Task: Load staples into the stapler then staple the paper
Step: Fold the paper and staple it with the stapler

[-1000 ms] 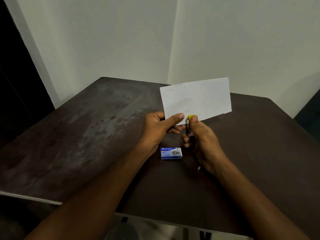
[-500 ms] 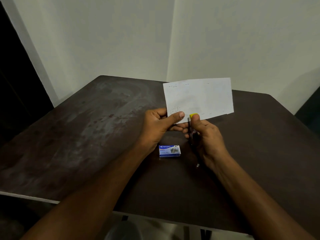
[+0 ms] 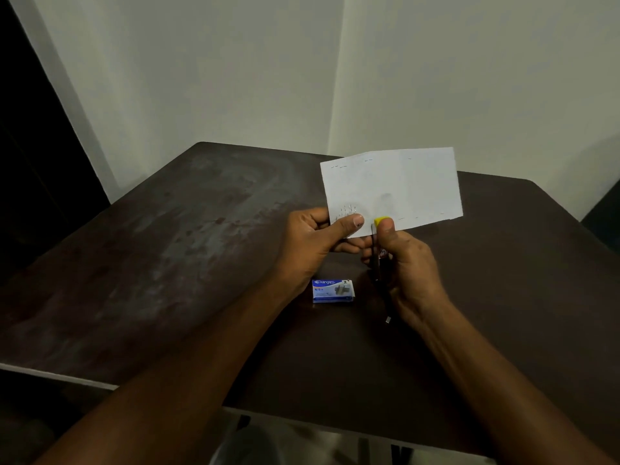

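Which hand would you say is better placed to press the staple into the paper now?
The right hand: its grip is already around the stapler, whose yellow tip meets the paper's lower edge. The left hand is pinching that paper.

Looks like a plain room in a home or small office, can't tell which. Bare pale walls (image 3: 235, 78) meet in a corner w/ no decor. Dark worn table (image 3: 167, 250), scuffed top, pushed into that corner. Dim light. Dark doorway or gap (image 3: 30, 146) at left. Only desk stuff: small staple box (image 3: 332, 290), a paper (image 3: 402, 186).
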